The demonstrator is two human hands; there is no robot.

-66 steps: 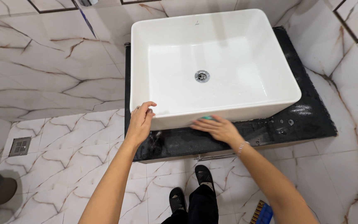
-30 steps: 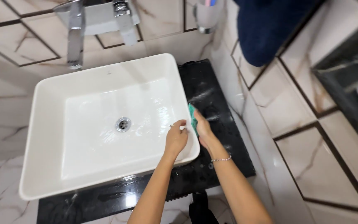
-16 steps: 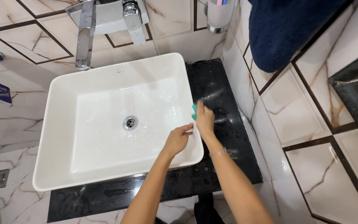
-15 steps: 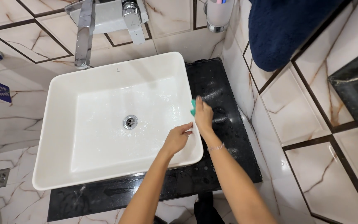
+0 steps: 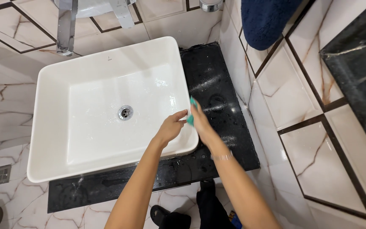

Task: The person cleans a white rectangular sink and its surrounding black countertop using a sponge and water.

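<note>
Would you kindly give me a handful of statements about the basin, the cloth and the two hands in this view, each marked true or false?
1. The right hand presses a teal cleaning cloth against the right outer wall of the white rectangular ceramic basin. True.
2. The left hand rests on the basin's right rim. True.
3. The basin is full of soapy water. False: it holds only droplets, and the round metal drain is uncovered.
4. The black stone counter beside the basin is dry. False: it shows wet streaks and drops.
5. A dark blue towel hangs at the upper right. True.
</note>
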